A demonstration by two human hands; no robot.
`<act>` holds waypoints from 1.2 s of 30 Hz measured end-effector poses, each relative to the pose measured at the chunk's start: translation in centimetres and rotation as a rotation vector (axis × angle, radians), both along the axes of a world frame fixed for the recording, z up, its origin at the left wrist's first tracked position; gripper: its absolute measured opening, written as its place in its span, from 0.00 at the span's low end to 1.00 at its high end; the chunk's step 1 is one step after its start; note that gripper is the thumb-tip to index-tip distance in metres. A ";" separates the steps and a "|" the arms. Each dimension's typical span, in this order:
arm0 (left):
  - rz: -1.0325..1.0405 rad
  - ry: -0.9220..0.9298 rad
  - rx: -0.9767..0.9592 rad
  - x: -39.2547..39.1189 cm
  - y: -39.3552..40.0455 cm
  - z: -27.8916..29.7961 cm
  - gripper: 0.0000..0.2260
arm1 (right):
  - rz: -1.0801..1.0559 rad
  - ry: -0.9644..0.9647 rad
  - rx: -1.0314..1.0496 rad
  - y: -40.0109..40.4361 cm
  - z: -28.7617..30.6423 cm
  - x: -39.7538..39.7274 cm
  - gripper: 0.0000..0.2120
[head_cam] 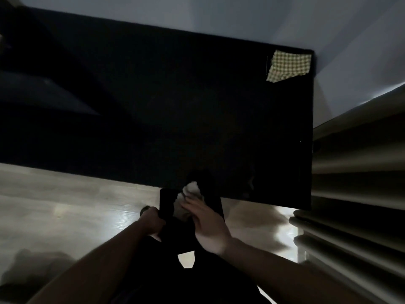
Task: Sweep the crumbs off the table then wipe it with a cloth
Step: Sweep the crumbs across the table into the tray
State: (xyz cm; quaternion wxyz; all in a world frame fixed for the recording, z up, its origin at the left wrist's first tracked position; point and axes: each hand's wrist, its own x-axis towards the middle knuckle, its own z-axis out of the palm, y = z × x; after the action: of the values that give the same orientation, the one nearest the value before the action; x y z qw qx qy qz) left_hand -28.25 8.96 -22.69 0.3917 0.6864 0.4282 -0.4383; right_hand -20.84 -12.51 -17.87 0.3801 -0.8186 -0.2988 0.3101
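While the table (197, 119) is dark and nearly bare, the sweep is at its near edge.
Checked cloth (289, 65) sits at the table's far right corner, well apart from the work, likely parked for the wipe step. Black tray (167, 205) is held just below the table's near edge to catch what comes off. Left hand (152, 222) grips the tray's side. Right hand (208, 224), fingers straight, presses a pale wad (190, 189) at the table edge, pushing toward the tray. Crumbs too dark to make out.

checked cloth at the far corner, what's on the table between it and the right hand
In the head view nothing shows between the checked cloth and the right hand: only dark, bare-looking table, though it is too dim to rule out crumbs.
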 end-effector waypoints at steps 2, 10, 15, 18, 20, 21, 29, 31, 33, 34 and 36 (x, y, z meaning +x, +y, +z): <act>-0.050 -0.033 0.017 -0.3 0.5 -0.9 0.20 | -0.026 0.053 0.007 -0.8 0.4 0.2 0.24; -0.011 0.021 0.024 0.8 -0.8 0.3 0.15 | -0.478 -0.150 0.060 -5.9 2.6 14.1 0.23; 0.005 0.025 0.026 0.9 -0.7 0.2 0.14 | -0.542 -0.338 -0.194 -10.8 0.2 25.0 0.26; -0.017 0.029 0.033 0.9 -0.8 0.3 0.13 | -0.452 -0.367 -0.484 -12.2 -1.8 28.4 0.27; -0.018 0.022 0.036 0.8 -0.8 0.1 0.13 | -0.437 -0.362 -0.600 -11.9 -2.7 27.8 0.27; -0.015 0.018 0.037 0.8 -0.8 0.0 0.14 | -0.459 -0.356 -0.629 -11.4 -3.1 26.8 0.28; 0.030 0.020 0.030 1.0 -1.4 0.6 0.16 | -0.306 -0.449 -0.226 -6.5 -2.8 11.9 0.24; 0.018 0.029 -0.009 1.0 -1.1 0.9 0.16 | -0.236 -0.394 -0.117 -4.9 -2.5 7.9 0.22; -0.029 0.014 -0.030 0.7 -0.6 0.6 0.20 | -0.127 -0.305 0.014 -3.4 -2.3 4.1 0.24; -0.039 0.007 -0.034 0.4 -0.4 0.1 0.21 | -0.071 -0.248 0.050 -2.9 -2.4 2.2 0.26; -0.042 0.006 -0.023 -0.2 0.0 -1.1 0.21 | 0.006 -0.102 0.033 -2.6 -2.3 -1.1 0.26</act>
State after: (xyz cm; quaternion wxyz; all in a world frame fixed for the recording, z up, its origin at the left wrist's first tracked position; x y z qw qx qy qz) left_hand -28.49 8.94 -23.75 0.3890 0.6895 0.4096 -0.4534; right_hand -21.91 -15.10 -20.14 0.3769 -0.8261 -0.3253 0.2639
